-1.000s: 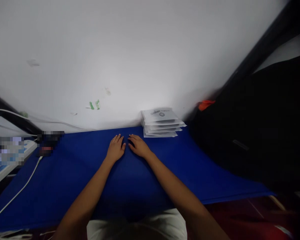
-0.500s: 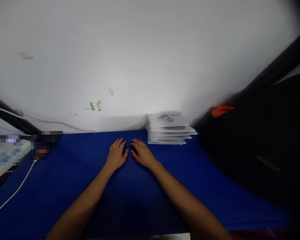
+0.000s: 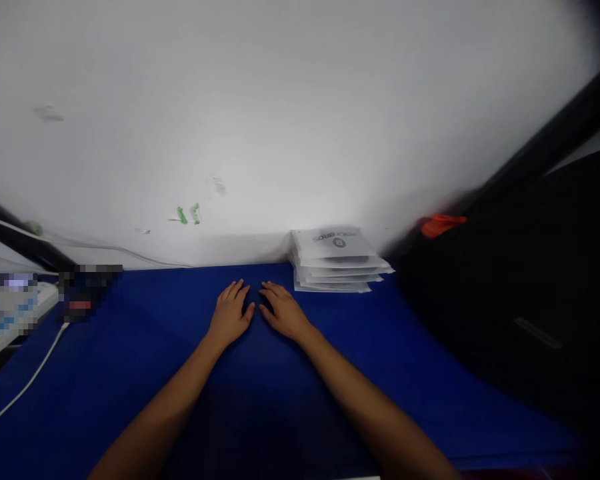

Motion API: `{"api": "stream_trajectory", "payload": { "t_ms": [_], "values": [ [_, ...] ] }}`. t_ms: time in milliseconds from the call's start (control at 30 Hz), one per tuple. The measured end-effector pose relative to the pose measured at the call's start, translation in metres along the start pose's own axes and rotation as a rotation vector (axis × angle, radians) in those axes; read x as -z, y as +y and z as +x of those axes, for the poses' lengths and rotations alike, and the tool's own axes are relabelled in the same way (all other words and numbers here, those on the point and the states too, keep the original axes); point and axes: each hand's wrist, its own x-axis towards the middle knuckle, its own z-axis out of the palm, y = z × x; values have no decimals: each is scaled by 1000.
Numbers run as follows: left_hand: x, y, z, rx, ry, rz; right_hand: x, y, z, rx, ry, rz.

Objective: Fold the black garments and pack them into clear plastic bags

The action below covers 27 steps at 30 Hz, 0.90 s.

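Head view showed the left hand (image 3: 231, 313) and right hand (image 3: 284, 313) empty, loosely spread on the blue tabletop (image 3: 145, 327) near the stacked packets (image 3: 337, 248), apparently resting, any grasp requiring a reach first.

By the table (image 3: 410, 360), the left hand (image 3: 231, 317) and the right hand (image 3: 286, 313) are being supported at twelve o'clock, the bag stack (image 3: 336, 257) at one, before the wall (image 3: 320, 133).

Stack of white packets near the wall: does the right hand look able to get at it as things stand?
Probably yes: the right hand appears empty, palm down on the blue cloth, and only bare cloth shows between it and the stack of white packets.
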Motion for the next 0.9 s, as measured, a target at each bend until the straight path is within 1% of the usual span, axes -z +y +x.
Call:
{"api": "stream_trajectory", "payload": {
  "t_ms": [600, 900],
  "values": [
    [-1, -2, 0, 1, -2, -7, 0, 0, 0, 6, 6, -14],
    [3, 1, 1, 12, -18, -14, 1, -1, 1, -7, -12, -34]
  ]
}}
